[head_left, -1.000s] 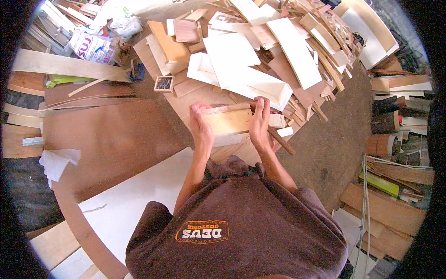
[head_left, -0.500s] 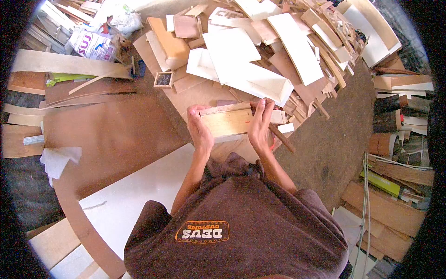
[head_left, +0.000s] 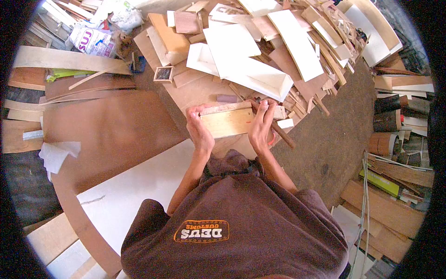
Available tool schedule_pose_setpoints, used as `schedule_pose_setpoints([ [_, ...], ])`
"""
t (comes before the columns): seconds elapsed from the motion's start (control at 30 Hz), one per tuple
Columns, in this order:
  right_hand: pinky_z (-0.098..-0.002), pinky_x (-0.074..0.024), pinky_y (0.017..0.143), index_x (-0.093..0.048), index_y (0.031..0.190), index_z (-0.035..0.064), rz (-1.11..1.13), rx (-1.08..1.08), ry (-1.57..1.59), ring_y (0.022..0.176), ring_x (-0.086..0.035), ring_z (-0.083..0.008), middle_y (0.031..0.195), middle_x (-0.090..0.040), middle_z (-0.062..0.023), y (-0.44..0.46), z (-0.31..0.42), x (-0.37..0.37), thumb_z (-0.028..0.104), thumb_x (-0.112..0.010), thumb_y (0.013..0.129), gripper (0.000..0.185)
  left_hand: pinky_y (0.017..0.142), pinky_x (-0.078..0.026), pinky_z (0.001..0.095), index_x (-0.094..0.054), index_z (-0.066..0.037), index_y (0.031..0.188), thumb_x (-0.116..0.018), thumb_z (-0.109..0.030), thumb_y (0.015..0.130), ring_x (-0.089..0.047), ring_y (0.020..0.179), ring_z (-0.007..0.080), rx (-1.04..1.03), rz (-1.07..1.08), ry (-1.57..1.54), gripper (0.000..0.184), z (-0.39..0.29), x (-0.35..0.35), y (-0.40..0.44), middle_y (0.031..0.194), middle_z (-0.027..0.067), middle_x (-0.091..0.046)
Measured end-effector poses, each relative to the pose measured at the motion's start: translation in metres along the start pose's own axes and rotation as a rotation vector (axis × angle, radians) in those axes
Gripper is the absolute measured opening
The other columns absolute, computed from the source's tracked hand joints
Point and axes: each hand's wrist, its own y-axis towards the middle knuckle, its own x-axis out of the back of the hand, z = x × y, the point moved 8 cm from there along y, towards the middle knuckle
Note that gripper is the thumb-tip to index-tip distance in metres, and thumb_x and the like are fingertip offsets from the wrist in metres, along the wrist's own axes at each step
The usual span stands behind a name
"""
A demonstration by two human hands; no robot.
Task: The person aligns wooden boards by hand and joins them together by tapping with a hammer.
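Between my two hands is a small box-like wooden piece (head_left: 226, 122), with a pale yellowish side facing me and a rougher strip along its far edge. My left hand (head_left: 200, 129) grips its left end, fingers around the far corner. At the right end, my right hand (head_left: 261, 124) presses with its fingers pointing up. A brown rod-like handle (head_left: 284, 135) lies just right of that hand, its other end hidden. Past the wooden piece sits a purplish-grey roll (head_left: 226, 98). A small square wooden tray (head_left: 163, 74) of dark bits, too small to name, lies farther left.
White and bare wood offcuts (head_left: 237, 42) are heaped on the board ahead. A large brown sheet (head_left: 111, 135) and a white panel (head_left: 139, 186) lie at left. Wood strips and cords (head_left: 365, 200) line the right. A printed bag (head_left: 95, 43) stands far left.
The wooden piece tilts slightly, and more of the purplish-grey roll shows beyond it. Both hands keep their hold. The view has shifted a little.
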Motion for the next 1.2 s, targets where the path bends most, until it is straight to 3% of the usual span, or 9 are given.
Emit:
schedule_pose_setpoints([
  [0.3, -0.0302, -0.0387, 0.085, -0.042, 0.108, 0.0015, -0.028, 0.092, -0.013, 0.087, -0.045, -0.0147, 0.093, -0.048, -0.0075, -0.02, 0.006, 0.012, 0.032, -0.031, 0.106, 0.033, 0.085, -0.044, 0.0351, -0.048, -0.002, 0.102, -0.026, -0.05, 0.102, -0.056, 0.091, 0.021, -0.094, -0.006, 0.026, 0.053, -0.016, 0.009, -0.027, 0.101, 0.0151, -0.061],
  [0.5, -0.0303, -0.0433, 0.078, -0.057, 0.106, 0.0039, 0.239, 0.052, -0.091, 0.086, -0.052, -0.0148, 0.095, -0.06, -0.0045, -0.035, 0.001, 0.015, 0.035, -0.036, 0.104, 0.038, 0.094, -0.039, 0.0349, -0.049, 0.0, 0.112, -0.021, -0.053, 0.101, -0.052, 0.104, 0.0215, -0.043, 0.0, -0.02, 0.061, -0.013, 0.02, -0.056, 0.11, 0.0138, -0.055],
  [0.6, -0.031, -0.0462, 0.072, -0.064, 0.109, 0.0094, 0.373, -0.336, -0.056, 0.088, -0.053, -0.0144, 0.097, -0.061, -0.003, -0.047, -0.012, 0.012, 0.047, -0.038, 0.101, 0.046, 0.099, -0.036, 0.0359, -0.046, 0.001, 0.12, -0.02, -0.054, 0.101, -0.049, 0.109, 0.0219, -0.063, 0.017, 0.04, 0.064, -0.013, 0.022, -0.066, 0.115, 0.0137, -0.051],
  [0.73, -0.033, -0.0454, 0.077, -0.064, 0.105, 0.0079, 0.349, -0.367, -0.116, 0.089, -0.053, -0.0164, 0.098, -0.061, -0.0057, -0.056, -0.005, 0.014, 0.045, -0.037, 0.102, 0.046, 0.102, -0.034, 0.0379, -0.042, 0.0, 0.127, -0.02, -0.052, 0.102, -0.048, 0.112, 0.0233, 0.011, 0.102, 0.007, 0.062, -0.017, 0.019, -0.064, 0.118, 0.0145, -0.052],
  [0.8, -0.0358, -0.0434, 0.081, -0.064, 0.104, 0.0055, 0.312, -0.1, -0.247, 0.091, -0.053, -0.0211, 0.096, -0.06, -0.0113, -0.051, -0.004, 0.014, 0.042, -0.036, 0.103, 0.047, 0.102, -0.034, 0.0393, -0.041, 0.0, 0.129, -0.02, -0.05, 0.103, -0.048, 0.115, 0.0243, 0.102, 0.167, -0.066, 0.06, -0.021, 0.017, -0.063, 0.12, 0.0152, -0.052],
  [0.83, -0.0358, -0.0434, 0.081, -0.064, 0.104, 0.0055, 0.317, -0.103, -0.25, 0.091, -0.053, -0.0211, 0.096, -0.06, -0.0113, -0.05, -0.01, 0.014, 0.042, -0.036, 0.103, 0.047, 0.102, -0.033, 0.0398, -0.041, -0.001, 0.13, -0.021, -0.049, 0.103, -0.047, 0.116, 0.0246, 0.135, 0.187, -0.089, 0.059, -0.023, 0.016, -0.063, 0.121, 0.0155, -0.052],
  [0.9, -0.0404, -0.0455, 0.079, -0.063, 0.102, -0.0024, 0.223, 0.139, -0.447, 0.086, -0.058, -0.0345, 0.098, -0.061, -0.0216, -0.047, 0.003, 0.018, 0.036, -0.038, 0.102, 0.046, 0.103, -0.033, 0.0408, -0.04, 0.0, 0.131, -0.023, -0.046, 0.103, -0.047, 0.118, 0.028, 0.03, 0.136, 0.127, 0.056, -0.032, 0.019, -0.059, 0.121, 0.0184, -0.053],
  [1.1, -0.0508, -0.0463, 0.081, -0.061, 0.105, -0.0019, 0.248, 0.108, -0.704, 0.091, -0.059, -0.0448, 0.103, -0.058, -0.0295, -0.044, 0.006, 0.014, 0.037, -0.043, 0.1, 0.043, 0.102, -0.037, 0.0429, -0.04, 0.003, 0.131, -0.028, -0.044, 0.103, -0.051, 0.116, 0.0403, 0.254, 0.213, 0.322, 0.056, -0.013, 0.007, -0.054, 0.124, 0.0276, -0.052],
  [1.2, -0.0536, -0.0431, 0.078, -0.058, 0.096, 0.0013, 0.249, 0.063, -0.764, 0.088, -0.058, -0.0475, 0.091, -0.061, -0.0272, -0.045, 0.018, 0.011, 0.041, -0.038, 0.101, 0.045, 0.096, -0.04, 0.0462, -0.041, 0.003, 0.13, -0.029, -0.042, 0.103, -0.054, 0.112, 0.0421, 0.086, 0.175, 0.378, 0.055, -0.01, 0.004, -0.049, 0.121, 0.0286, -0.054],
])
